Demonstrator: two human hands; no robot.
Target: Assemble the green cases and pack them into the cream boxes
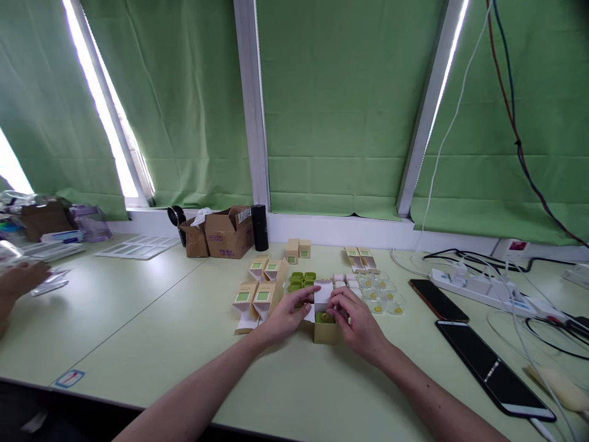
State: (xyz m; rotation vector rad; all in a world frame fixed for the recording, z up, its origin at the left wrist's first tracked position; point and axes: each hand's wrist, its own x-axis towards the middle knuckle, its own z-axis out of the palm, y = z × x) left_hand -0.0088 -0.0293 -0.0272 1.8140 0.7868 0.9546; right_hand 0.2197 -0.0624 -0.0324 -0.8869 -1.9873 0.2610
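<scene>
A small tan carton (324,331) stands open on the pale green table (138,319) with a green jar (323,317) inside it. My left hand (289,313) holds the carton's left side, fingers curled on its white flap (323,291). My right hand (356,319) pinches the carton's right edge beside the jar. Behind them lie green jars (302,280), small white lids (346,280) and clear caps with yellow dots (384,298).
Open tan cartons with green labels (255,296) lie to the left. More cartons (298,248) stand at the back. A brown cardboard box (229,232) and black cylinder (259,227) sit by the window. Two phones (492,368), a power strip (478,285) and cables lie right. Another person's hand (18,279) rests far left.
</scene>
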